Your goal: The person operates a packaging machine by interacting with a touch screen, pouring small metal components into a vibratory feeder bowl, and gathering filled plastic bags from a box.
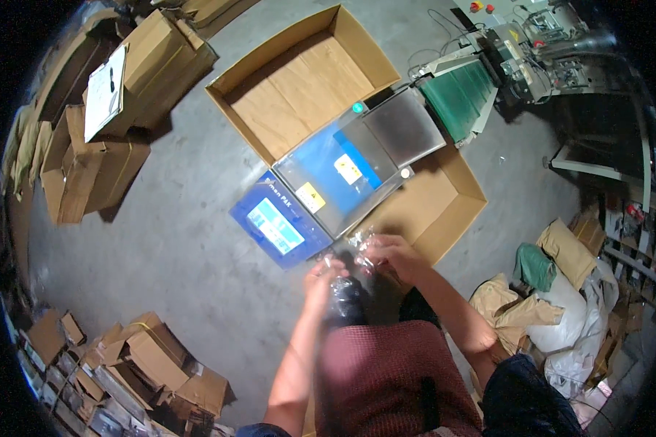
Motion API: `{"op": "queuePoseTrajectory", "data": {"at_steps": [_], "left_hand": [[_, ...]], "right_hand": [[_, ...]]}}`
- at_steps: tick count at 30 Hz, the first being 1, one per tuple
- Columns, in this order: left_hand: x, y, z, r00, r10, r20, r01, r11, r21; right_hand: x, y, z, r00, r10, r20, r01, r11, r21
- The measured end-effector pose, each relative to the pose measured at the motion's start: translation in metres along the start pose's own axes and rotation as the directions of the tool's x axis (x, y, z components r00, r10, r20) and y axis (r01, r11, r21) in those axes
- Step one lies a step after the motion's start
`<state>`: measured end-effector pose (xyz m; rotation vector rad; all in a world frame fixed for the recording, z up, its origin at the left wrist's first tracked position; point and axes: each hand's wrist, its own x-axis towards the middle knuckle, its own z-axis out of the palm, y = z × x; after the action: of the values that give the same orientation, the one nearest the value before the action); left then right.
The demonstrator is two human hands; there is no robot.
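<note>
Both hands are up at the mouth of the clear plastic bag (346, 280) with a dark item inside (just below the blue machine (321, 193)). Left hand (322, 277) and right hand (388, 253) fingers pinch its film; keep pinches apart, mouth taut

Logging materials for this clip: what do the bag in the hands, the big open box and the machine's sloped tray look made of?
Bag: thin clear plastic film, glossy and crinkled, with a dark item inside. Open box: brown corrugated cardboard, matte, with folded flaps. Sloped tray: probably brushed stainless steel, grey with a soft sheen.
</note>
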<state>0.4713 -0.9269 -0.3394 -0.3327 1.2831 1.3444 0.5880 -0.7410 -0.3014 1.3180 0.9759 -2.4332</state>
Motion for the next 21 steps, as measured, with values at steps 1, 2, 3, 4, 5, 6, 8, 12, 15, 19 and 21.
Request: {"op": "queuePoseTrajectory", "data": {"at_steps": [1,2,3,4,5,6,8,12,15,19,21], "left_hand": [[-0.004,0.000,0.005,0.999,-0.012,0.032,0.010,0.998,0.059],[-0.009,0.000,0.006,0.998,-0.004,0.067,-0.002,0.996,0.092],[-0.015,0.002,0.009,0.997,-0.008,0.081,-0.007,0.983,0.186],[-0.017,-0.005,0.006,0.991,-0.078,0.106,0.062,0.987,0.146],[-0.018,-0.009,0.003,0.981,-0.141,0.136,0.127,0.986,0.107],[-0.021,-0.014,0.001,0.974,-0.182,0.132,0.176,0.983,0.055],[-0.031,-0.015,0.000,0.956,-0.259,0.137,0.269,0.961,-0.059],[-0.048,-0.016,0.000,0.952,-0.300,0.065,0.303,0.952,-0.040],[-0.049,-0.030,-0.001,0.955,-0.294,0.041,0.297,0.952,-0.074],[-0.049,-0.045,-0.003,0.972,-0.236,-0.007,0.234,0.968,-0.090],[-0.050,-0.051,-0.010,0.974,-0.224,-0.019,0.223,0.974,-0.046]], "right_hand": [[-0.002,0.016,-0.005,0.999,0.037,0.034,-0.035,0.998,-0.058],[-0.005,0.027,0.001,0.993,0.048,0.110,-0.060,0.992,0.109],[-0.007,0.037,0.005,0.998,0.022,0.059,-0.023,1.000,0.018],[-0.010,0.046,0.010,1.000,-0.010,0.012,0.011,0.997,-0.076],[-0.012,0.051,0.016,0.998,-0.050,-0.032,0.044,0.984,-0.172],[-0.012,0.058,0.019,0.993,-0.073,-0.093,0.051,0.975,-0.217],[-0.022,0.050,0.025,0.991,-0.015,-0.133,-0.024,0.958,-0.285],[-0.026,0.053,0.022,0.999,0.020,-0.045,-0.036,0.913,-0.406],[-0.027,0.058,0.021,1.000,0.003,0.016,0.004,0.912,-0.410],[-0.027,0.073,0.016,0.992,0.125,-0.032,-0.128,0.924,-0.361],[-0.032,0.071,0.017,0.992,0.123,-0.019,-0.118,0.887,-0.446]]}}
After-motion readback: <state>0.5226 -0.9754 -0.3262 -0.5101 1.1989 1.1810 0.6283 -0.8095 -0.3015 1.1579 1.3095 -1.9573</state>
